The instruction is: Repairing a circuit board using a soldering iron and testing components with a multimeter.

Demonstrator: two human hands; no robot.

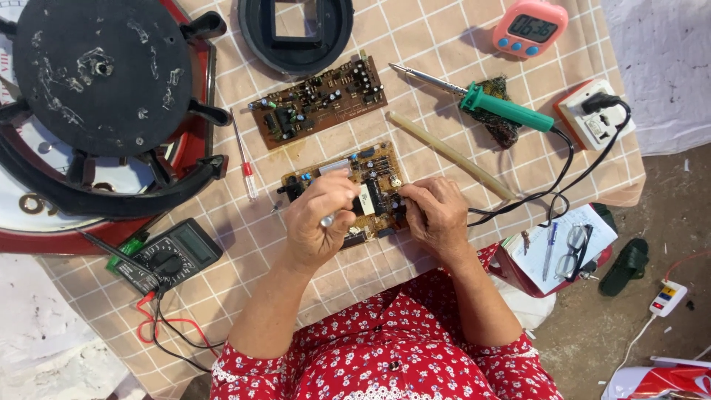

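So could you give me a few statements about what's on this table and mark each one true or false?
1. Both hands rest on the brown circuit board nearest the person. True: the left hand and the right hand are on it.
2. The left hand holds a thin silver metal tool. True.
3. The green-handled soldering iron is in the right hand. False: it lies on the checked tablecloth, untouched.
4. The pink digital timer sits beside the black multimeter. False: the timer is at the far right corner, the multimeter at the near left.
5. A second brown circuit board lies farther away. True.
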